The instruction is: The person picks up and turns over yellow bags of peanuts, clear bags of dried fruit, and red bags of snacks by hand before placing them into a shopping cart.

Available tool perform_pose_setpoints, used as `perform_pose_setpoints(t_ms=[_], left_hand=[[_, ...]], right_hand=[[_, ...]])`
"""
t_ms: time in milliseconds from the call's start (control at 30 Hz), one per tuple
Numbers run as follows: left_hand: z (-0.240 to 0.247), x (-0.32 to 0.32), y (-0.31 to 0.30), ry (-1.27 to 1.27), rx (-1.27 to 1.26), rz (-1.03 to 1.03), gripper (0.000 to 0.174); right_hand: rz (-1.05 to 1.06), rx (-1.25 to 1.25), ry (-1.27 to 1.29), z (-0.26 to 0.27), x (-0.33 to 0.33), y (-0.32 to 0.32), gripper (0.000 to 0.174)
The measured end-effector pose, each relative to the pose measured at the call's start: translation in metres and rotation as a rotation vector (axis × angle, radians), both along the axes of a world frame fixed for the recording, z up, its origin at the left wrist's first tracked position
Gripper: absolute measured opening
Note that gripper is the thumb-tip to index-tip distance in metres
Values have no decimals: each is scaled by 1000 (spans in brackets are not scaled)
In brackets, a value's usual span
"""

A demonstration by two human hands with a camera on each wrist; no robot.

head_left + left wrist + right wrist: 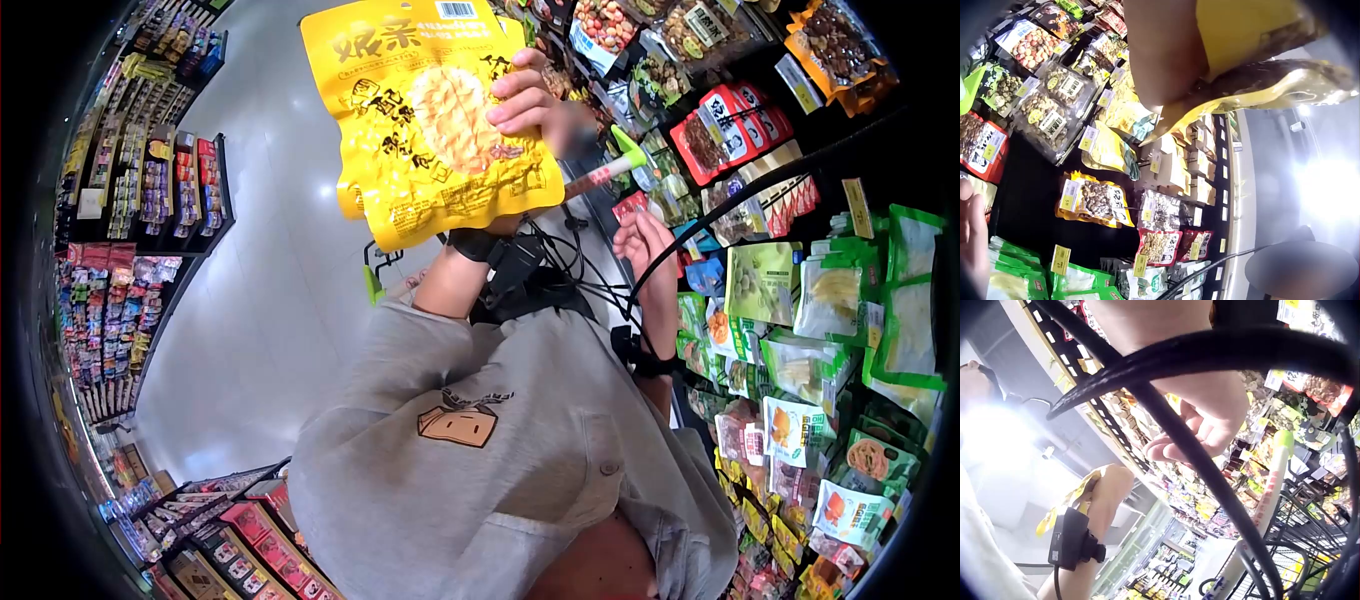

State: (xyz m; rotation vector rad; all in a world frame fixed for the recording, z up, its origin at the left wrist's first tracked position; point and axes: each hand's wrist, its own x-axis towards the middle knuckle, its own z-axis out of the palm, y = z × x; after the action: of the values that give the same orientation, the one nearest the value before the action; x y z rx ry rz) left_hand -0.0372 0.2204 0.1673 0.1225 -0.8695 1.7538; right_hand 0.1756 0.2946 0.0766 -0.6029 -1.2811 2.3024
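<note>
Two hands up. Head view: left hand is clamped on the edge of the yellow snack bag, held face-on, probably to read it. Left wrist view: the bag sits right against the palm. Right wrist view: right hand has loose fingers and is empty, just beside the cart handle.

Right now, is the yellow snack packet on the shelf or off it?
Off it. The left hand grips the yellow snack packet, held up over the aisle, apart from the shelves.

Open aisle floor lies left; snack packs and the cart handle hem the right hand.
</note>
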Motion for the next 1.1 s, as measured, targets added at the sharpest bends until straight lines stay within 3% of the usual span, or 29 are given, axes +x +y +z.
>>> perform_pose_setpoints(t_ms=[267,667,733,833,900,1000,1033,1100], left_hand=[[-6,14,-13,-307,-111,-54,7],[-19,26,2,-331,-119,-153,9],[-19,35,7,-241,-271,-110,13],[-30,49,11,37,-299,-59,27],[-53,49,22,85,-84,-160,42],[-55,47,22,153,-141,-126,52],[-56,47,19,206,-282,-42,55],[-48,53,21,282,-402,22,57]], right_hand=[[94,87,-23,25,-11,-14,27],[288,214,-34,55,-29,-23,25],[277,132,-39,55,-30,-22,25],[273,36,6,51,-33,-20,30],[313,-178,61,28,-32,-8,30],[320,-253,197,25,-26,-5,45],[313,-253,197,28,-25,-7,45],[120,-287,324,34,-27,-13,52]])
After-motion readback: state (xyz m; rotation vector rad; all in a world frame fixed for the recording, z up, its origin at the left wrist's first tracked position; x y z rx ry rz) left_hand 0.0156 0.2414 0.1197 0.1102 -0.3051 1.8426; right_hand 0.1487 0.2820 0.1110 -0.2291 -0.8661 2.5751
